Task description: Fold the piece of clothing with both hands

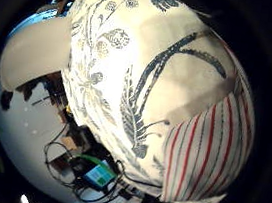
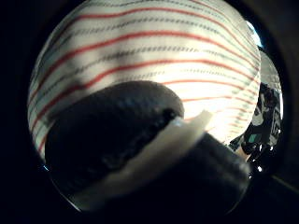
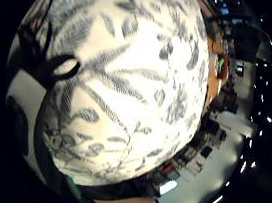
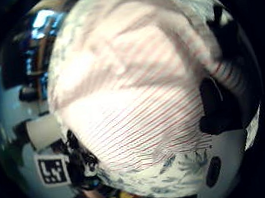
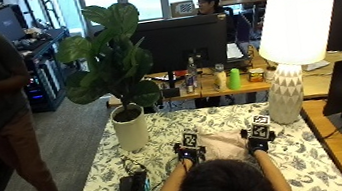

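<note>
— Striped cloth, the garment (image 5: 222, 145), lies on the floral tablecloth (image 5: 162, 127) between our left hand (image 5: 189, 154) and right hand (image 5: 258, 143) in the outside view; mid-fold, we judge.
— Left thumb view: fingers (image 2: 112, 126) pinch its edge. Right palm views: grip unclear. Next, carry the edge across

On the bench (image 5: 162, 127), the garment (image 5: 222, 145) lies between a potted plant (image 5: 122, 82), left, and a lamp (image 5: 289, 53), right.
</note>
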`<state>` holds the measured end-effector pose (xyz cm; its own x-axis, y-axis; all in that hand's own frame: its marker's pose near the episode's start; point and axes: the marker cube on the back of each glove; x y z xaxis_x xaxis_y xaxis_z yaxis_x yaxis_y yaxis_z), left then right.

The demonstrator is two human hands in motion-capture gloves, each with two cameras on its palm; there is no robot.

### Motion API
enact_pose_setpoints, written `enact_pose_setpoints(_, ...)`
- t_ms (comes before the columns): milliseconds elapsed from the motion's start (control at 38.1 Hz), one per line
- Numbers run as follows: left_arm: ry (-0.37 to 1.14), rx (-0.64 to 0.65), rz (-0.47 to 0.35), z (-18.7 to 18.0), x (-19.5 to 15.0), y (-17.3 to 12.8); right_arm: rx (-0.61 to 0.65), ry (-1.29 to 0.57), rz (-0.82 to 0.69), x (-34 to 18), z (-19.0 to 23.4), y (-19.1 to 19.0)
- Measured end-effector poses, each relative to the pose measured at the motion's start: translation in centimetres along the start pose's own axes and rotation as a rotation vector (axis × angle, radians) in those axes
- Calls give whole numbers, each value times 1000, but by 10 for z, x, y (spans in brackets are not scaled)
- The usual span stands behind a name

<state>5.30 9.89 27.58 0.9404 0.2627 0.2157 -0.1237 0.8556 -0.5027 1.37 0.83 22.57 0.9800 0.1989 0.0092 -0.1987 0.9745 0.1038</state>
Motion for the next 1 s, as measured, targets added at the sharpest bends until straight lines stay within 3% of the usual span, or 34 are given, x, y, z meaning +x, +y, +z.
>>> enact_pose_setpoints(52, -4, -36, -7, -6, -5, 6, 107, -30, -78, -1, -6, -11)
enact_pose_setpoints(184, 40, -44, 15, -34, -18, 27, 134, -163, -176, -13, -41, -11)
enact_pose_setpoints(315, 52, 117, 9, -74, -39, 43, 119, -324, -273, -32, -83, -4)
enact_pose_setpoints(419, -21, 357, -51, -117, -69, 58, 177, -242, -203, -39, -94, -33)
enact_pose_setpoints(551, 16, 466, -50, -141, -94, 18, 251, -169, -217, -75, -100, -58)
enact_pose_setpoints(629, 52, 489, -66, -156, -110, 27, 264, -131, -300, -112, -91, -66)
enact_pose_setpoints(813, 131, 496, -87, -160, -131, 51, 306, -103, -466, -195, -70, -21)
enact_pose_setpoints(918, 156, 497, -104, -151, -141, 50, 343, -174, -562, -239, -74, 52)
enact_pose_setpoints(996, 162, 480, -119, -142, -147, 49, 214, -277, -647, -269, -51, 95)
